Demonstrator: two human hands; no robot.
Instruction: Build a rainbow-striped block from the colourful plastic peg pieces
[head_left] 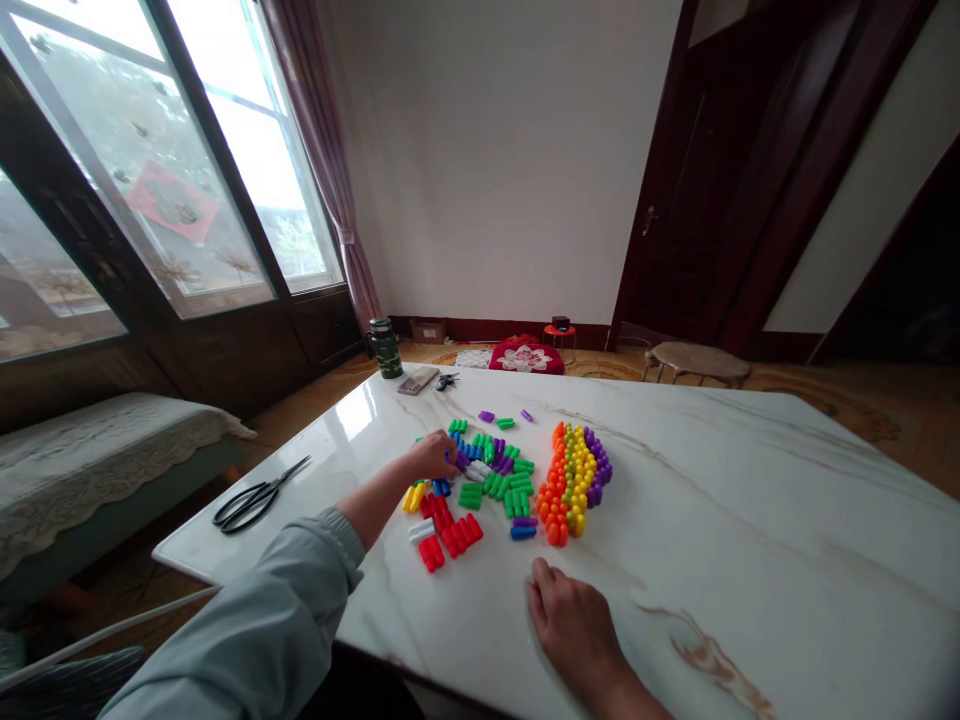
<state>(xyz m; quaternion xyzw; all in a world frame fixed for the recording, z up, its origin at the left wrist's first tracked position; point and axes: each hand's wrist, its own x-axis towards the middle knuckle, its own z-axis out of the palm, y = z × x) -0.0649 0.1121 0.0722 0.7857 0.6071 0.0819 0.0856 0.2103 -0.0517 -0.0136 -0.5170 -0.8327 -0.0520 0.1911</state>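
Note:
My left hand (433,457) reaches into a pile of small plastic pieces, its fingers closed at the pile's left edge. A purple piece (462,461) shows by the fingertips; whatever is inside the grip is hidden. Around it lie green pieces (517,503), red pieces (462,536), yellow pieces (414,497), a white piece (421,531) and a blue piece (523,533). Right of the pile, rounded pieces stand in colour bands: orange (553,500), yellow (582,480) and purple (598,468). My right hand (568,608) rests on the table below these bands, fingers curled shut with nothing visible in them.
The white marble-patterned table (720,520) carries black-handled scissors (256,500) at left. A camouflage flask (385,348), a phone (418,380) and keys (446,381) sit at its far left corner. Beyond are a stool (697,360) and a cloth-covered bench (112,450).

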